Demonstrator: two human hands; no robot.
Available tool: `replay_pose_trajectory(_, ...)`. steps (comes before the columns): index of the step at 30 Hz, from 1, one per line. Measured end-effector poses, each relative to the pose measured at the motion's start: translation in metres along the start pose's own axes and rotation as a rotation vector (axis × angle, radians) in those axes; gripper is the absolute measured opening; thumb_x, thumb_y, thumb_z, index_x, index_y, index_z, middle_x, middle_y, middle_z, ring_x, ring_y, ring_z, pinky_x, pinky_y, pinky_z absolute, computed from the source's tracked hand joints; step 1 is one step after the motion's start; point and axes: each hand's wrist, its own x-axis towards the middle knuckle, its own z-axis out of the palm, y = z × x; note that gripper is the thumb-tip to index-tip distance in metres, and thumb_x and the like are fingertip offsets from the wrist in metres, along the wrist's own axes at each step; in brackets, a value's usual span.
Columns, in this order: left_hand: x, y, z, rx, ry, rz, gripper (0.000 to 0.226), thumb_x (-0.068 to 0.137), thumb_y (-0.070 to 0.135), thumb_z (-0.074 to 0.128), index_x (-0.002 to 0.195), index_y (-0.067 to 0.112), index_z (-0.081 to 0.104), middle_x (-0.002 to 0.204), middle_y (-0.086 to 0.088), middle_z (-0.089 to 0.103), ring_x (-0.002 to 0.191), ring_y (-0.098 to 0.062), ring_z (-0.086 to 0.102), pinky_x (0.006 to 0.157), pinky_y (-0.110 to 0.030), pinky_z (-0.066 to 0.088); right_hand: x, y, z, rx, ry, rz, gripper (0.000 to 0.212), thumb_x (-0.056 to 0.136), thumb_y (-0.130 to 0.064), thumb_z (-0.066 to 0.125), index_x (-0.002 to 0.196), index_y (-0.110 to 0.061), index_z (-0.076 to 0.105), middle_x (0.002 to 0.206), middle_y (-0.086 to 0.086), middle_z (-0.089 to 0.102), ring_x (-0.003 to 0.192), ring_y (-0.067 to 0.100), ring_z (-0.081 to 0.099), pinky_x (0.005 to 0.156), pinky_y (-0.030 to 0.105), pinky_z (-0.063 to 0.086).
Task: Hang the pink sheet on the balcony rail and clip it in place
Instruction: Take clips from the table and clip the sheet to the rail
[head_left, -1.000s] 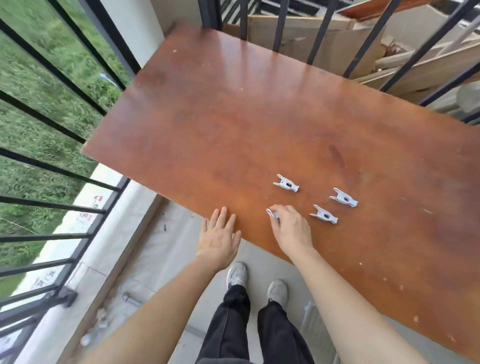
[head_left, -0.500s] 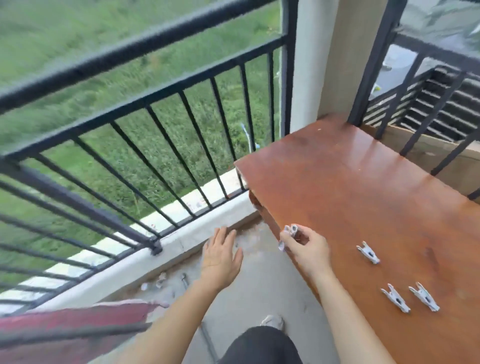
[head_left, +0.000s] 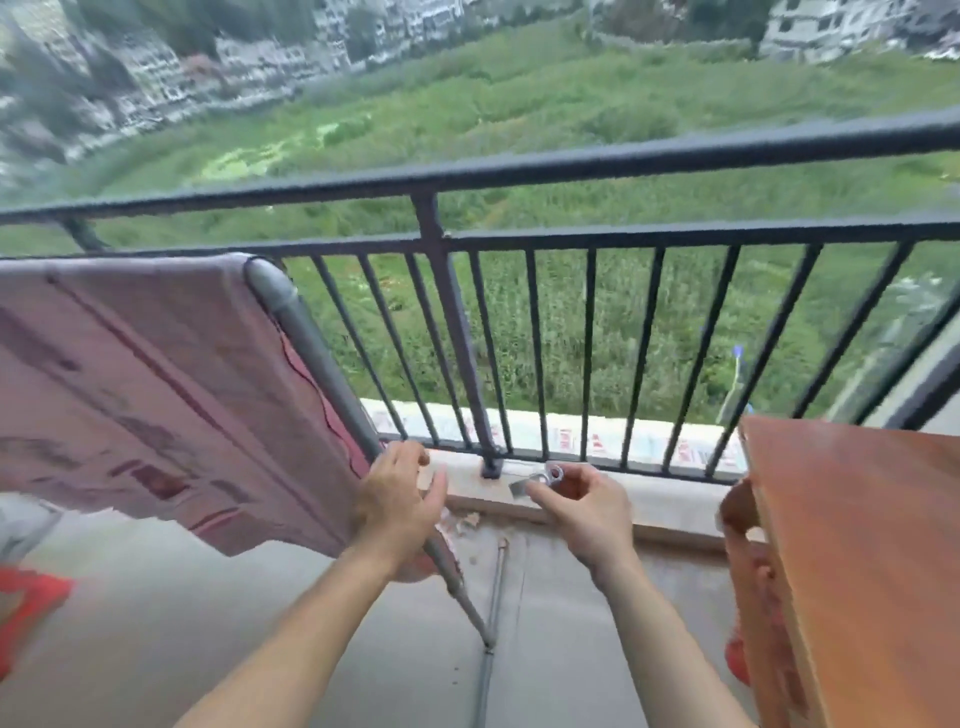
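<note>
Setting: balcony rail (head_left: 519, 171) is spanning the view, grassy field lying beyond.
Pink sheet (head_left: 156, 395): is hanging over a grey bar (head_left: 306, 338) at left, its edge running down toward the left hand (head_left: 400, 506).
Left fingers: are spreading open, touching the bar.
Right hand (head_left: 582, 506): is pinching a white clothespin (head_left: 540, 477), pointing leftward, near the sheet's edge.

The sheet (head_left: 156, 384) hung over a pipe frame (head_left: 311, 338) at left — the table (head_left: 862, 545) stood at right. Between them were both hands, the right hand (head_left: 582, 512) pinching a clip (head_left: 540, 479); the railing (head_left: 519, 171) ran behind.
</note>
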Motion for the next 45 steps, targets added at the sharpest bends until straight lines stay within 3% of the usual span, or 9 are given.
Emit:
replay_pose_trajectory(9, 0.010, -0.077, -0.015, -0.173, 0.214, -0.448, 0.033, 0.078, 0.026, 0.077, 0.093, 0.015, 0.051, 0.088, -0.001, 0.054, 0.080, -0.029, 0.060, 0.063, -0.027, 0.036, 0.057, -0.072, 0.097, -0.108, -0.230, -0.201, 0.024, 0.070, -0.025, 0.088, 0.086, -0.021, 0.071, 0.078, -0.005, 0.075, 0.071, 0.002, 0.069, 0.067, 0.019, 0.057)
replay_pose_trajectory(14, 0.028, -0.077, -0.017, -0.205, 0.336, -0.579, 0.053, 0.073, 0.042, 0.081, 0.099, 0.014, 0.045, 0.090, 0.000, 0.050, 0.070, -0.020, 0.050, 0.057, -0.025, 0.037, 0.080, -0.085, 0.136, -0.096, -0.399, -0.037, 0.016, 0.078, -0.032, 0.055, 0.081, -0.018, 0.062, 0.086, 0.011, 0.069, 0.089, 0.032, 0.068, 0.080, 0.052, 0.058)
replay_pose_trajectory(18, 0.033, -0.081, -0.020, -0.188, 0.375, -0.558, 0.029, 0.086, 0.037, 0.069, 0.094, 0.013, 0.053, 0.085, -0.001, 0.059, 0.069, -0.020, 0.056, 0.056, -0.024, 0.038, 0.093, -0.101, 0.153, -0.204, -0.540, -0.060, 0.012, 0.089, -0.004, 0.044, 0.080, -0.011, 0.040, 0.071, 0.007, 0.045, 0.063, 0.020, 0.048, 0.059, 0.030, 0.039)
replay_pose_trajectory(23, 0.010, -0.084, -0.023, -0.140, 0.409, -0.537, 0.016, 0.078, 0.015, 0.073, 0.086, 0.012, 0.060, 0.079, -0.001, 0.060, 0.067, -0.026, 0.058, 0.059, -0.026, 0.037, 0.117, -0.091, 0.166, -0.388, -0.697, -0.124, 0.024, 0.080, -0.014, 0.068, 0.074, -0.015, 0.045, 0.063, 0.005, 0.045, 0.047, 0.014, 0.038, 0.045, 0.021, 0.031)
replay_pose_trajectory(27, -0.008, -0.075, -0.024, -0.199, 0.387, -0.605, 0.011, 0.084, 0.021, 0.071, 0.088, 0.018, 0.061, 0.080, 0.008, 0.067, 0.073, -0.023, 0.065, 0.062, -0.028, 0.043, 0.126, -0.084, 0.172, -0.615, -0.818, -0.355, 0.051, 0.071, -0.041, 0.087, 0.113, -0.025, 0.064, 0.087, -0.013, 0.055, 0.082, 0.006, 0.051, 0.068, 0.024, 0.040)
replay_pose_trajectory(30, -0.013, -0.062, -0.023, -0.198, 0.378, -0.601, 0.010, 0.088, 0.025, 0.069, 0.091, 0.020, 0.061, 0.083, 0.010, 0.070, 0.077, -0.020, 0.068, 0.066, -0.031, 0.050, 0.131, -0.082, 0.176, -0.688, -0.840, -0.474, 0.064, 0.071, -0.052, 0.084, 0.127, -0.030, 0.063, 0.082, -0.010, 0.061, 0.079, 0.007, 0.057, 0.069, 0.026, 0.045)
replay_pose_trajectory(33, -0.012, -0.050, -0.024, -0.161, 0.383, -0.613, 0.011, 0.088, 0.024, 0.070, 0.093, 0.019, 0.062, 0.083, 0.010, 0.070, 0.074, -0.023, 0.068, 0.066, -0.033, 0.051, 0.131, -0.083, 0.184, -0.712, -0.874, -0.549, 0.056, 0.073, -0.057, 0.078, 0.124, -0.035, 0.067, 0.105, -0.003, 0.071, 0.099, 0.015, 0.066, 0.086, 0.034, 0.053)
replay_pose_trajectory(37, -0.012, -0.035, -0.023, -0.152, 0.422, -0.658, 0.010, 0.086, 0.021, 0.072, 0.090, 0.018, 0.064, 0.078, 0.011, 0.071, 0.071, -0.024, 0.068, 0.065, -0.033, 0.050, 0.120, -0.084, 0.196, -0.743, -0.811, -0.726, 0.018, 0.092, -0.040, 0.064, 0.101, -0.028, 0.074, 0.078, 0.001, 0.054, 0.076, 0.022, 0.060, 0.067, 0.033, 0.049)
replay_pose_trajectory(45, -0.002, 0.002, -0.013, -0.215, 0.427, -0.551, 0.008, 0.085, 0.017, 0.072, 0.090, 0.021, 0.069, 0.075, 0.013, 0.069, 0.066, -0.008, 0.062, 0.064, -0.025, 0.047, 0.128, -0.055, 0.145, -0.671, -0.663, -0.742, 0.029, 0.098, -0.037, 0.057, 0.083, -0.016, 0.069, 0.077, -0.002, 0.045, 0.072, 0.022, 0.050, 0.064, 0.031, 0.033)
